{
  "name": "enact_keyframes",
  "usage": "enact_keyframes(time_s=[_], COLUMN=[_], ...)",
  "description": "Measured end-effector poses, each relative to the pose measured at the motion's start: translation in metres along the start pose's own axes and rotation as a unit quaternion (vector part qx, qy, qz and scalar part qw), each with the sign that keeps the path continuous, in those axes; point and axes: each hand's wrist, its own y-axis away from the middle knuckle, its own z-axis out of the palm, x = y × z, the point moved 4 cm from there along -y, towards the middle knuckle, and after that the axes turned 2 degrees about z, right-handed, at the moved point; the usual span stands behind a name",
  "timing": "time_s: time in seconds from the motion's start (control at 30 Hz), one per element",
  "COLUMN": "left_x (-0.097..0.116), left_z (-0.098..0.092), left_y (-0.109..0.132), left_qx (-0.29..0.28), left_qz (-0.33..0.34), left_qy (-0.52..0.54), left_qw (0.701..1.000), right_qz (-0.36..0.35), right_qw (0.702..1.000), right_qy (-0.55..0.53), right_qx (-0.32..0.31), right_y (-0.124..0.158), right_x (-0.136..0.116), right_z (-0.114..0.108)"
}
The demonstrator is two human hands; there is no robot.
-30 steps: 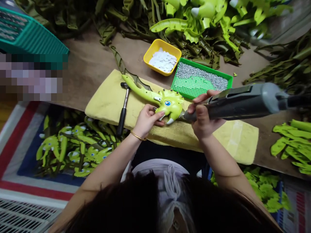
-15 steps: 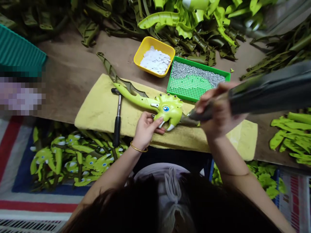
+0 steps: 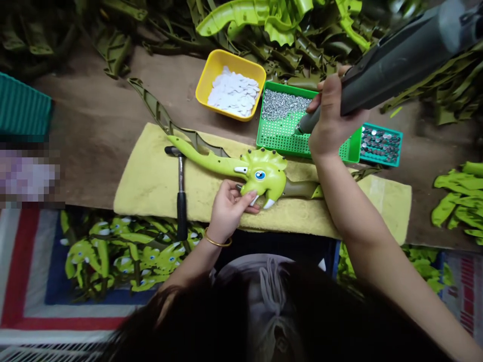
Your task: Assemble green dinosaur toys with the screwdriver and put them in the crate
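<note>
My left hand (image 3: 232, 208) grips the lower jaw of a lime-green plastic dinosaur-head toy (image 3: 269, 173), thumb on top. The toy is bow-shaped, with a blue eye and a dark olive limb stretching to the upper left. It lies on a folded yellow towel (image 3: 139, 176). My right hand (image 3: 332, 113) is wrapped round a dark grey electric screwdriver (image 3: 392, 63). The driver's tip is over a green perforated tray (image 3: 279, 138) with small silver screws (image 3: 281, 104); whether it touches a screw I cannot tell. A hammer (image 3: 181, 196) with a black handle lies left of the toy.
A yellow bowl (image 3: 202, 83) holds white flat pieces. Beside the tray stands a teal box (image 3: 400, 148) of metal discs. Olive and lime plastic parts (image 3: 241, 17) pile up at the back. Finished-looking heads (image 3: 151, 256) fill a bin below the table edge. A teal basket (image 3: 22, 108) stands left.
My right hand has lifted the screwdriver from the toy's right side and moved it up to the screw tray. My left hand still holds the toy. The view has shifted slightly.
</note>
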Motion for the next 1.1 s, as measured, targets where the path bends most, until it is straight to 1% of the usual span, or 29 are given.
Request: enact_keyframes(time_s=[0.07, 0.13, 0.2, 0.27, 0.3, 0.37, 0.43, 0.5, 0.6, 0.7, 0.8, 0.9, 0.93, 0.97, 1.0, 1.03, 1.1], left_x=[0.001, 0.002, 0.002, 0.002, 0.001, 0.000, -0.001, -0.001, -0.001, -0.003, -0.005, -0.005, -0.005, -0.004, -0.004, -0.003, -0.002], left_z=[0.000, 0.001, 0.001, 0.001, 0.001, 0.001, 0.001, 0.001, 0.001, 0.001, 0.001, 0.002, 0.002, 0.002, 0.002, 0.002, 0.002], left_y=[0.000, 0.000, -0.001, -0.001, -0.001, -0.002, -0.002, -0.002, -0.001, -0.001, -0.002, -0.001, -0.001, -0.001, -0.001, 0.000, 0.000], left_qx=[-0.001, -0.001, 0.000, 0.000, -0.001, 0.000, 0.002, 0.001, -0.002, 0.002, 0.009, 0.015, 0.016, 0.014, 0.012, 0.009, 0.003], left_qz=[-0.006, -0.012, -0.013, -0.008, -0.005, -0.004, -0.006, -0.008, -0.007, -0.015, -0.027, -0.032, -0.033, -0.035, -0.035, -0.036, -0.035], left_qy=[-0.002, 0.000, 0.003, 0.005, 0.005, 0.004, 0.004, 0.005, 0.005, 0.006, 0.012, 0.021, 0.024, 0.025, 0.026, 0.026, 0.026], left_qw=[1.000, 1.000, 1.000, 1.000, 1.000, 1.000, 1.000, 1.000, 1.000, 1.000, 1.000, 0.999, 0.999, 0.999, 0.999, 0.999, 0.999], right_qz=[-0.014, -0.029, -0.057, -0.092, -0.101, -0.093, -0.077, -0.074, -0.081, -0.086, -0.080, -0.062, -0.056, -0.058, -0.065, -0.075, -0.102], right_qw=[1.000, 0.998, 0.992, 0.977, 0.970, 0.966, 0.970, 0.978, 0.986, 0.985, 0.983, 0.979, 0.976, 0.973, 0.970, 0.969, 0.969], right_qy=[0.016, 0.000, -0.075, -0.172, -0.206, -0.240, -0.232, -0.193, -0.141, -0.147, -0.150, -0.165, -0.174, -0.190, -0.208, -0.222, -0.222], right_qx=[0.021, 0.053, 0.079, 0.088, 0.078, 0.037, -0.006, -0.025, -0.024, -0.040, -0.065, -0.101, -0.117, -0.116, -0.103, -0.073, 0.026], right_y=[0.001, 0.002, 0.006, 0.013, 0.019, 0.032, 0.046, 0.058, 0.066, 0.072, 0.078, 0.077, 0.074, 0.068, 0.060, 0.050, 0.030], right_x=[-0.009, -0.024, -0.046, -0.071, -0.082, -0.099, -0.108, -0.110, -0.103, -0.090, -0.083, -0.089, -0.094, -0.099, -0.104, -0.106, -0.101], right_z=[0.000, -0.003, -0.009, -0.018, -0.023, -0.029, -0.032, -0.032, -0.027, -0.018, -0.014, -0.015, -0.014, -0.013, -0.012, -0.011, -0.008])
